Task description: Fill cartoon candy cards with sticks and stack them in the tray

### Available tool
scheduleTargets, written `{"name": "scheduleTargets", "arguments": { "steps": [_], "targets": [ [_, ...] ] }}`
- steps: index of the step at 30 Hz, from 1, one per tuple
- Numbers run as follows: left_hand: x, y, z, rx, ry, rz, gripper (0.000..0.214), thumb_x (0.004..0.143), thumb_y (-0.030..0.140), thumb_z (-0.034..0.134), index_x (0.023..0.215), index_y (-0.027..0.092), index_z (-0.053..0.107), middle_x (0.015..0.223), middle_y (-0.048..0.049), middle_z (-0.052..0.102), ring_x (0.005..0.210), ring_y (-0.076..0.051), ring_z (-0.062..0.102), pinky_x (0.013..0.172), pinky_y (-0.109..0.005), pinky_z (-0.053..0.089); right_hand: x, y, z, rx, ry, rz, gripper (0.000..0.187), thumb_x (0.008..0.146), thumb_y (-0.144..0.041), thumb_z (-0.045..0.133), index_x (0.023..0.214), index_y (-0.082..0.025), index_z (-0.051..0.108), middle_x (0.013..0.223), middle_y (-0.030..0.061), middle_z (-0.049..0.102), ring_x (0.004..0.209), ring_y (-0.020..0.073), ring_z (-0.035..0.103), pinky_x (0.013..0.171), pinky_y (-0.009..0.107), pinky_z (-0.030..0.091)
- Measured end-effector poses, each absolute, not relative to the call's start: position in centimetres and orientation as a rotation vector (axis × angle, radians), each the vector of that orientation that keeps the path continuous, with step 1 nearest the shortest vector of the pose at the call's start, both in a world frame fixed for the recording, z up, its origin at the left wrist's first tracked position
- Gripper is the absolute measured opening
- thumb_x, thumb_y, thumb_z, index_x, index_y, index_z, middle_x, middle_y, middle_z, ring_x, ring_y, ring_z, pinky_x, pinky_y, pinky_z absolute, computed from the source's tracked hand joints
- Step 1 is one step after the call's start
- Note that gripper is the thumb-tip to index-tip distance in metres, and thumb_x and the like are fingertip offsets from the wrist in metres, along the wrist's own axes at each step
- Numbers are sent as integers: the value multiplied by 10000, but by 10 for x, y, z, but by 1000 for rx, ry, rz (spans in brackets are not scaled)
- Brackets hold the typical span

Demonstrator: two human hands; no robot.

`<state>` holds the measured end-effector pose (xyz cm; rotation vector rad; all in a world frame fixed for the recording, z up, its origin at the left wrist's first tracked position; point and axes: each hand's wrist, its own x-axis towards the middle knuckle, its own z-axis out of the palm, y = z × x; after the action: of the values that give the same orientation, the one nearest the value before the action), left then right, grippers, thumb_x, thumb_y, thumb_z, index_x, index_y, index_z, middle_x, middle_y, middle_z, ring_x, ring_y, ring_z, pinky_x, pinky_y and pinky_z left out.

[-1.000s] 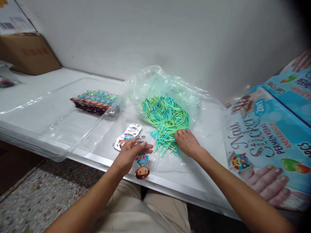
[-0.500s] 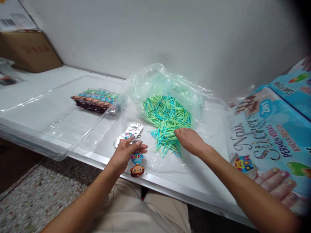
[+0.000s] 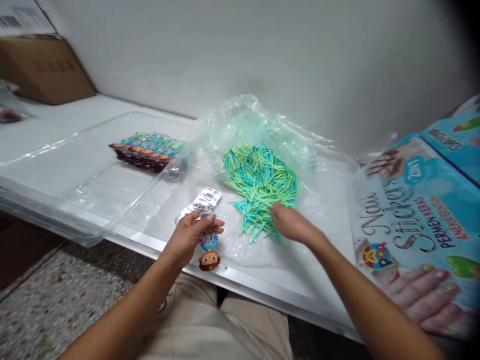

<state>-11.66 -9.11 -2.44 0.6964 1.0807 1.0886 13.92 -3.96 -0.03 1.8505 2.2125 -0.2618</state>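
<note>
My left hand [image 3: 191, 235] is closed on a small printed packet [image 3: 209, 252] with a cartoon face at its lower end. Just beyond that hand lies a pile of similar white-backed packets [image 3: 208, 197] on the table. My right hand [image 3: 290, 220] is at the near right edge of a heap of thin green and blue sticks [image 3: 258, 175], its fingers bent together among them. Whatever sits between those fingertips is too small to make out. The sticks spill from a clear plastic bag [image 3: 240, 112].
A clear plastic tray [image 3: 93, 185] on the left holds a row of filled packets [image 3: 150, 150]. To the right stands a blue printed box [image 3: 408, 225]. A cardboard box [image 3: 48, 70] is at the back left of the white table [image 3: 315, 265], against a wall.
My right hand has shifted slightly down at the edge of the stick heap. The left hand keeps its hold on the packet, and the view has moved a little.
</note>
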Motion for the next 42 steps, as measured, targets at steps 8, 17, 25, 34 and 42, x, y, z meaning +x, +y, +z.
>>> {"name": "scheduleTargets", "arguments": {
  "steps": [8, 17, 25, 34, 42],
  "targets": [
    [-111, -95, -21, 689, 1067, 1081, 293, 687, 324, 766, 820, 116, 608, 772, -71, 734, 655, -169, 683, 661, -272, 493, 75, -34, -42, 2093, 2117, -275, 565, 905, -550, 380, 1105, -56, 566, 1031, 244, 678, 984, 339, 647, 731, 367, 447],
    [-121, -90, -17, 682, 1070, 1155, 354, 659, 344, 779, 899, 124, 639, 780, -66, 737, 690, -180, 689, 719, -298, 492, 114, -34, -17, 1994, 2176, -260, 271, 919, -257, 347, 1028, -146, 569, 933, 146, 697, 830, 258, 661, 649, 299, 388],
    [-108, -72, -22, 1228, 1232, 1010, 331, 709, 409, 708, 939, 171, 704, 870, -95, 728, 878, -268, 650, 862, -382, 448, 133, -44, -15, 1965, 2370, -70, 197, 939, -190, 321, 947, -138, 511, 955, 138, 635, 896, 249, 583, 746, 320, 322],
    [-59, -39, -12, 1790, 1241, 1396, 518, 897, 423, 470, 1348, 167, 473, 1405, -134, 466, 1336, -242, 354, 1124, -388, 209, 133, -51, -17, 1827, 2695, 160, 182, 924, -143, 353, 941, -139, 535, 898, 107, 634, 873, 230, 548, 868, 362, 272],
    [0, -33, 5, 1521, 906, 1448, 503, 928, 521, 368, 1277, 195, 525, 1331, -109, 540, 1291, -220, 435, 1098, -356, 273, 116, -56, 2, 2074, 2967, -1019, 129, 905, -251, 407, 850, -191, 508, 812, 60, 606, 760, 197, 541, 733, 328, 412]
  ]
}}
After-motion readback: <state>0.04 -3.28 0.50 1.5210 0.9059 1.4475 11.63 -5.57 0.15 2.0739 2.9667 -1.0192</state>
